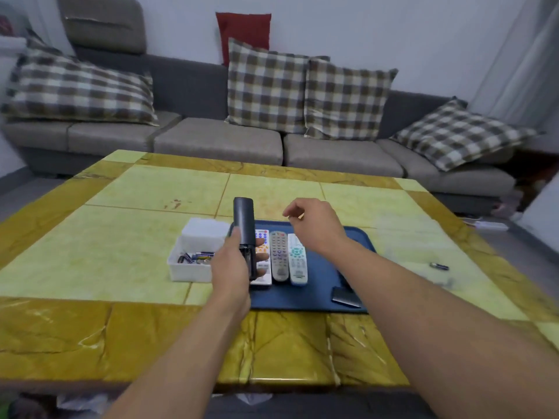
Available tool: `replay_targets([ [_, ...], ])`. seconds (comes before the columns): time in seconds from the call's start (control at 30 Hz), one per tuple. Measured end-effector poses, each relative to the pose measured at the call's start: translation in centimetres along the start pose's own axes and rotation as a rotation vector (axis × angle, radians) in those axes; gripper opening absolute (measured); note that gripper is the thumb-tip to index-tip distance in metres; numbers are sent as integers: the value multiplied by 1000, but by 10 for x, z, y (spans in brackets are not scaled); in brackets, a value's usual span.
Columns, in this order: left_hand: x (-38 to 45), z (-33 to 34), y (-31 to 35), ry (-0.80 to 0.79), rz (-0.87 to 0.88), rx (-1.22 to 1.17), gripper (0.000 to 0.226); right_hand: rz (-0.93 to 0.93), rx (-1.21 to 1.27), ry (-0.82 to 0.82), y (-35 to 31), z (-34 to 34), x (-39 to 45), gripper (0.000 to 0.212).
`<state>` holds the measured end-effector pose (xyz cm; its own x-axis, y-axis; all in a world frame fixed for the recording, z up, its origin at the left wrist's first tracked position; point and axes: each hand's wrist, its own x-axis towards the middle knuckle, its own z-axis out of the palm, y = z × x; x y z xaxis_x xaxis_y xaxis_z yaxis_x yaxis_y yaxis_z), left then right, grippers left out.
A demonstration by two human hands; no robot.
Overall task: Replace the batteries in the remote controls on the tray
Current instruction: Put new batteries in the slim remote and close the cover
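Note:
My left hand (234,261) grips a black remote (243,216) upright, back side toward me, with its battery bay uncovered near my fingers. On the blue tray (314,294) lie a white remote (262,237), a grey remote (279,256) and a white-teal remote (297,260) side by side. The black battery cover (346,298) lies at the tray's front right. My right hand (314,225) hovers over the tray's far edge with loosely curled fingers; something small may sit at its fingertips, too blurred to tell. A white box (189,269) of batteries stands left of the tray.
A single battery (439,266) lies on the yellow tiled table (151,213) to the right of the tray. The white box's lid (205,229) rests behind the box. A grey sofa (217,140) with checked cushions runs behind the table.

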<state>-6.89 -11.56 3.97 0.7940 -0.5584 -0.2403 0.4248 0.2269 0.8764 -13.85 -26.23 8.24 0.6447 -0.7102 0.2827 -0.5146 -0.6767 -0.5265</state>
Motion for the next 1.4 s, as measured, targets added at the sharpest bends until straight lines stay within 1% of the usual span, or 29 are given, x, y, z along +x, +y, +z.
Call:
replay_targets([
  [0.1,-10,34,-22,-138,-55,42,41,100,-32,59,47,-29,-16,25],
  [0.2,-22,63,-44,-246,-136,38,32,235,-139,39,100,-67,-30,26],
  [0.3,-34,89,-59,-350,-203,46,25,415,-261,11,148,-109,-36,26],
  [0.37,-37,105,-66,-413,-219,63,21,483,-362,-55,178,-130,-38,24],
  [0.47,-33,126,-76,-481,-212,77,20,523,-495,-253,211,-146,-42,18],
  [0.5,-30,131,-79,-487,-210,64,23,525,-514,-325,214,-145,-42,19],
  [0.57,-25,140,-84,-485,-210,68,27,528,-533,-432,220,-139,-37,29],
  [0.7,-18,151,-95,-477,-229,62,35,628,-698,-695,232,-114,-11,60],
  [0.73,-17,153,-98,-476,-231,62,36,622,-758,-751,234,-110,-7,62],
  [0.8,-13,157,-103,-469,-237,59,36,600,-858,-828,241,-104,3,51],
  [0.83,-13,158,-104,-469,-240,52,35,585,-872,-847,239,-104,5,48],
  [0.9,-12,158,-104,-465,-244,44,34,568,-886,-864,235,-102,6,47],
  [1.03,-8,158,-106,-462,-242,33,35,537,-874,-763,229,-93,9,35],
  [1.1,-8,157,-106,-466,-237,29,34,542,-869,-753,224,-88,9,28],
  [1.17,-8,155,-104,-472,-234,26,32,579,-866,-752,221,-84,12,27],
  [1.2,-8,154,-103,-475,-234,24,31,580,-898,-776,218,-85,12,26],
  [1.27,-8,151,-100,-486,-238,19,27,584,-917,-765,213,-87,9,26],
  [1.33,-8,148,-97,-496,-249,3,22,595,-967,-820,206,-93,5,34],
  [1.4,-8,145,-93,-507,-258,-17,22,619,-946,-839,202,-92,5,38],
])
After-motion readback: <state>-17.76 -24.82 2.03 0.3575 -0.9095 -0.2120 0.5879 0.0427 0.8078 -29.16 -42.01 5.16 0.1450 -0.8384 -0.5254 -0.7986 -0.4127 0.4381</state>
